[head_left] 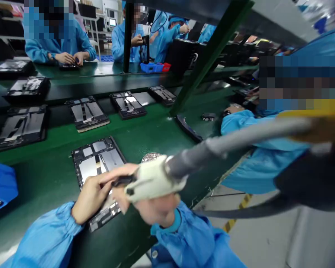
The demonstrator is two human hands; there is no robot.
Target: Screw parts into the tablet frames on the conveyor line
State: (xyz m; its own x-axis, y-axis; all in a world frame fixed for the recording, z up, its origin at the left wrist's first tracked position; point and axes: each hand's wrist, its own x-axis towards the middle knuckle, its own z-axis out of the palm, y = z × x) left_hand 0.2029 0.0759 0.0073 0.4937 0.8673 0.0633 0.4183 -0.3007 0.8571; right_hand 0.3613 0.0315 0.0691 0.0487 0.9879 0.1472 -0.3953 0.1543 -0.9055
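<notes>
My right hand (159,208) is wrapped round a pale electric screwdriver (153,178) with a thick grey cable at its rear. Its dark front end points left, toward the fingers of my left hand (91,197). Below both hands lies a tablet without its back cover (85,167), grey battery panels and black frame showing; the hands hide its middle. My left hand rests over this tablet, thumb and fingers drawn together beside the tool's front end. Whatever they pinch is hidden. Behind the screwdriver, a round dish of small metal pieces (151,156) is partly covered.
Several opened tablets (88,113) line the green bench (139,136). A blue bin (5,184) stands at left. A dark curved strip (188,128) lies near a slanted green post (212,56). A co-worker's sleeve (265,160) is close at right; other people work opposite.
</notes>
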